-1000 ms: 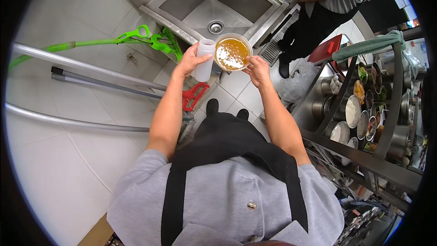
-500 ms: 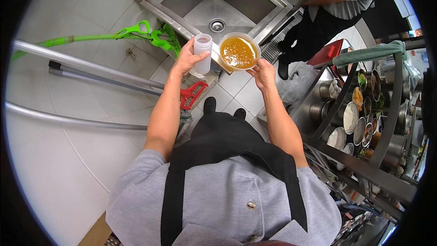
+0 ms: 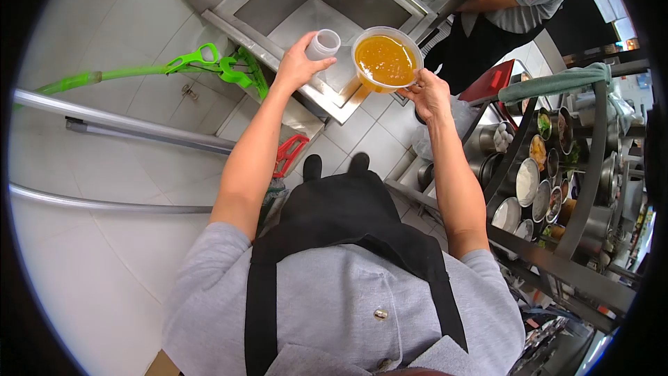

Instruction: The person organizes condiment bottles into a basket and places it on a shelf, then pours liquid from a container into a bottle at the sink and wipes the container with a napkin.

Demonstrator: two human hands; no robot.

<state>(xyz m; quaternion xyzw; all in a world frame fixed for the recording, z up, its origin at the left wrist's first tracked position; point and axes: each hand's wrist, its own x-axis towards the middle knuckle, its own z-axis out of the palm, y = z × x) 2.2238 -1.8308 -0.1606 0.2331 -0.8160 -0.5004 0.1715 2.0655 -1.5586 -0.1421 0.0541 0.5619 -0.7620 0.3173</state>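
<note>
My left hand (image 3: pixel 300 65) is wrapped round a translucent white bottle (image 3: pixel 323 44) with an open mouth, held over the near edge of the metal sink (image 3: pixel 233 22). To its right, my right hand (image 3: pixel 428 94) grips the rim and side of a round clear container (image 3: pixel 387 59). Orange-brown liquid with small bits and bright reflections fills much of that container. The bottle and the container are close together but apart. My fingers under the container are partly hidden.
Green (image 3: pixel 236 73) and red (image 3: pixel 288 153) tool heads with long poles stand at the left. A co-worker in a dark apron (image 3: pixel 473 49) is at the upper right. A rack (image 3: pixel 591 167) beside several food pots (image 3: pixel 527 179) lines the right, with a green towel (image 3: pixel 557 82).
Both hands have moved forward and up toward the sink. The container has shifted right, wider apart from the bottle, whose mouth now faces more toward the camera.
</note>
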